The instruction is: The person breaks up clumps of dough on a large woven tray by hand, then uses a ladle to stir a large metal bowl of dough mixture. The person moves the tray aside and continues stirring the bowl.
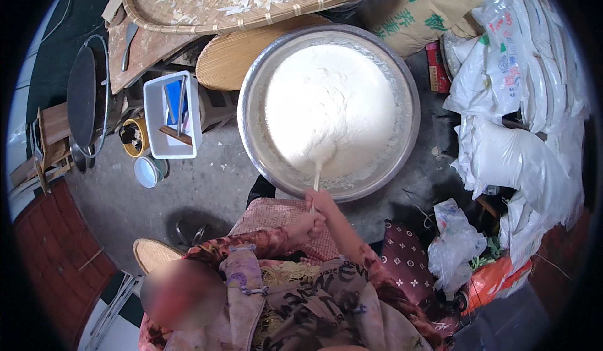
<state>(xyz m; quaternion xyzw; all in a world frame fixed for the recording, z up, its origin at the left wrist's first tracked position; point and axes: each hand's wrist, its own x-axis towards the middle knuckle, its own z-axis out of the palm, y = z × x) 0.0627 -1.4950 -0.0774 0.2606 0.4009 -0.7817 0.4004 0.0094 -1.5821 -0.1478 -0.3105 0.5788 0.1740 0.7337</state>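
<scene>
A large round metal basin [413, 115] holds a thick white batter or dough [325, 101], piled and wrinkled along its middle. The pale stick or handle [318, 174] of a stirring tool slants down from it over the near rim; the tool's far end is hidden in the white mass. Around the lower end of the handle my left hand [307, 227] is closed. My right hand [322, 202] grips the same handle higher up, just at the basin's near rim.
A woven bamboo tray [264, 18] with pale dry flakes lies beyond the basin. At left are a white plastic tub [194, 115] with tools, a yellow bucket [146, 149] and a small pale bucket [150, 172]. White sacks [509, 153] are piled at right, near a plastic bag [454, 247].
</scene>
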